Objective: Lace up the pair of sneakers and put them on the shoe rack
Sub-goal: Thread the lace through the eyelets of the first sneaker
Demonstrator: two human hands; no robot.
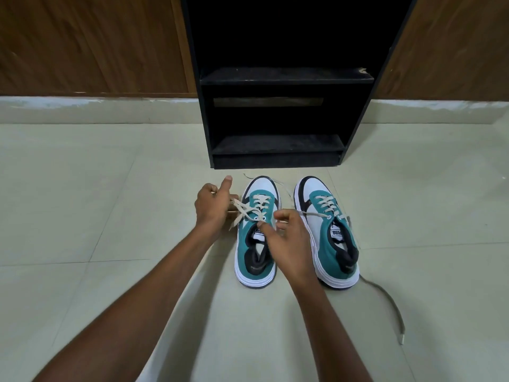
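**Lacing on the floor**

On the tiled floor [110, 216] before the black shoe rack [278, 146], two sneakers stand side by side. Left hand [213, 206] pinches the left sneaker's [254, 235] lace [242, 213]; right hand [286, 241] pinches it at the eyelets. Right sneaker [327, 232] trails a loose lace.

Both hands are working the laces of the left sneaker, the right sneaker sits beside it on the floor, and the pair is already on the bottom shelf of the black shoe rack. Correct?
Not quite. The head view shows both sneakers on the tiled floor in front of the shoe rack, whose shelves hold nothing. The rest stands: the left hand and right hand hold the laces of the left sneaker, with the right sneaker beside it.
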